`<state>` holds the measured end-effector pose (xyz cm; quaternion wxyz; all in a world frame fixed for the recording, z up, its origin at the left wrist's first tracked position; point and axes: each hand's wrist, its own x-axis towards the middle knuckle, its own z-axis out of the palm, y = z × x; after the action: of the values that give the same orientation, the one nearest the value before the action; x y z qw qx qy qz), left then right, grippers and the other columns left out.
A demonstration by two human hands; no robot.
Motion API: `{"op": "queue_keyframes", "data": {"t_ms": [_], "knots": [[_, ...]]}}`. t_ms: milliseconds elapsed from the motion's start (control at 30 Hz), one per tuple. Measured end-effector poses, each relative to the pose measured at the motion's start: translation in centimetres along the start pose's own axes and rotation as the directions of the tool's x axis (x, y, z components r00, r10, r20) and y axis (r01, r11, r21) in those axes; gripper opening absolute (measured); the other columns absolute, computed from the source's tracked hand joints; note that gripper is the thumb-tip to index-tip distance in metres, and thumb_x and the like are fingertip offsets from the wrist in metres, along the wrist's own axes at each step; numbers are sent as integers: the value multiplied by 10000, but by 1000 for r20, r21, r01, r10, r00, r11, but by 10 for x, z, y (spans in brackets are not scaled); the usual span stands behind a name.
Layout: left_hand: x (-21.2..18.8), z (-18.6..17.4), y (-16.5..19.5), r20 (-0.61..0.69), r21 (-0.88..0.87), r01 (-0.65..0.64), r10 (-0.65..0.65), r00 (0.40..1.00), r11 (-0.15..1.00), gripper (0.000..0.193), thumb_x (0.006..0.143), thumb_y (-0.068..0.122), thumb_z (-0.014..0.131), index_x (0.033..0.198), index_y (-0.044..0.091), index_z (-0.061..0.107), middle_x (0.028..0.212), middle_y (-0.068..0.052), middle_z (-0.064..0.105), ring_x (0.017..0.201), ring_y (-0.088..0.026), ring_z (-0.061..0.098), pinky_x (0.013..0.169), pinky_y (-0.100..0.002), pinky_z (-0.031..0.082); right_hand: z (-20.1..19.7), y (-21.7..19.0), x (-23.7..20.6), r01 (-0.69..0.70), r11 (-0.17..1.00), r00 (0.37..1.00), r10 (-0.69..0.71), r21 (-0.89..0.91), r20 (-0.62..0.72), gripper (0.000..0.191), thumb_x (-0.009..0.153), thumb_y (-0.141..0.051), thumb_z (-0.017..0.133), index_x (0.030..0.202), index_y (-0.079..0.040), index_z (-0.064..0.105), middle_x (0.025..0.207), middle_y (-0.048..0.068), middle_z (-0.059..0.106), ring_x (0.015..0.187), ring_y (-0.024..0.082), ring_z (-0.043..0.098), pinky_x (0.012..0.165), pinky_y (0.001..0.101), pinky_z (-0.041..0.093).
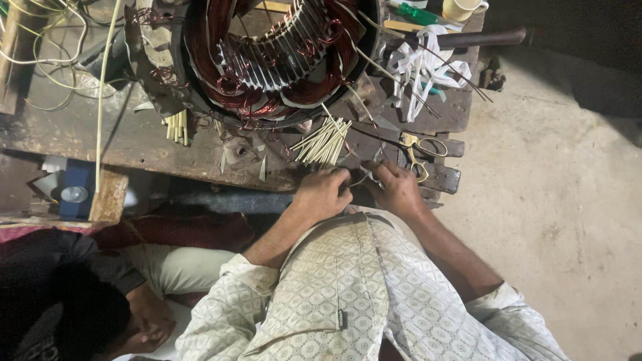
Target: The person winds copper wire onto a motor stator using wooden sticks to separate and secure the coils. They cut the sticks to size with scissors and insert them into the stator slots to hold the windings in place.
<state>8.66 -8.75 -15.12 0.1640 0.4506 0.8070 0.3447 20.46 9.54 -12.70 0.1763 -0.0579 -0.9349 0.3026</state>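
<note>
My left hand (324, 194) and my right hand (398, 188) are close together at the near edge of a worn wooden bench (134, 137). Both are closed with pinched fingers on a thin pale strip (362, 179) that runs between them; it is too small to make out more. Just beyond my left hand lies a bundle of pale thin sticks (324, 142). Scissors with yellow handles (420, 150) lie beside my right hand. A large motor stator (267, 60) with copper windings stands further back on the bench.
White strips (422, 67), a green-handled tool (418, 13), a cup (461, 8) and a dark rod (481, 38) lie at the bench's far right. Loose wires (40, 60) hang at the left. Another person (60, 314) crouches at lower left. Concrete floor (555, 200) is on the right.
</note>
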Motion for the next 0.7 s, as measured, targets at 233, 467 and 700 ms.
{"op": "queue_keyframes", "data": {"t_ms": [233, 467, 700], "knots": [[8, -8, -4, 7, -416, 53, -55, 998, 908, 276, 915, 329, 747, 1053, 92, 720, 910, -43, 741, 794, -180, 723, 701, -344, 589, -21, 31, -10, 128, 982, 988, -114, -139, 103, 224, 814, 9, 759, 980, -136, 796, 989, 61, 760, 782, 214, 741, 647, 313, 607], [28, -15, -6, 205, -914, 279, -260, 944, 294, 304, 967, 223, 669, 1252, 118, 656, 930, -23, 698, 730, -120, 642, 634, -275, 530, -126, 52, 28, -345, 269, 637, 770, 899, 14, 112, 1034, 12, 659, 1014, -55, 746, 1010, 124, 767, 822, 145, 690, 741, 248, 579], [52, -9, 19, 143, -986, 161, -258, 955, 49, 299, 1054, 257, 650, 1141, -17, 731, 900, -108, 736, 747, -198, 678, 673, -346, 556, -169, 2, 105, 124, 499, 966, 137, 858, -220, 162, 1126, -105, 607, 1168, -72, 761, 1135, 79, 743, 914, 132, 686, 729, 285, 543]]}}
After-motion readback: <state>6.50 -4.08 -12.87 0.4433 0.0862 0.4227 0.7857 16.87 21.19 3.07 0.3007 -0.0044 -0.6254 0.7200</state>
